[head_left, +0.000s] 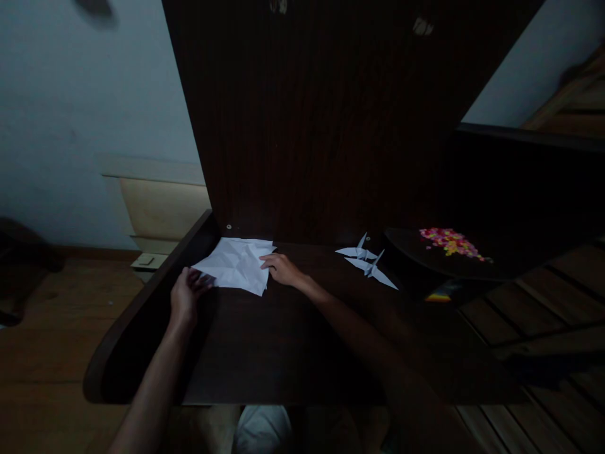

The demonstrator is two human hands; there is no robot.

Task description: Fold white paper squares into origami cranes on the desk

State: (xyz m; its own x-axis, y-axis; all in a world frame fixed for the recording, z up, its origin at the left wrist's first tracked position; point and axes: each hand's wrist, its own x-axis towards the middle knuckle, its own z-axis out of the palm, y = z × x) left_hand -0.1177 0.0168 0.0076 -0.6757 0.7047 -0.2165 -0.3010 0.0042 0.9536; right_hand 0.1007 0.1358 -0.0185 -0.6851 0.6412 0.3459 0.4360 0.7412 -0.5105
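Note:
A white paper sheet (239, 265), creased with fold lines, lies at the back left of the dark desk, on top of what looks like other paper. My left hand (184, 299) pinches its lower left corner, which is lifted a little towards the desk's side panel. At the sheet's right edge is my right hand (282, 270), its thumb and fingers closed on the paper. Two folded paper cranes, a rear one (360, 253) and a nearer one (370, 269), stand to the right of that hand, wings spread.
Small pink, red and yellow pieces (451, 244) lie heaped on a raised dark shelf (401, 243) at the right. Below it shows a rainbow-coloured item (438, 297). A curved side panel (142, 315) bounds the desk on the left; a tall dark panel (321, 126) rises behind.

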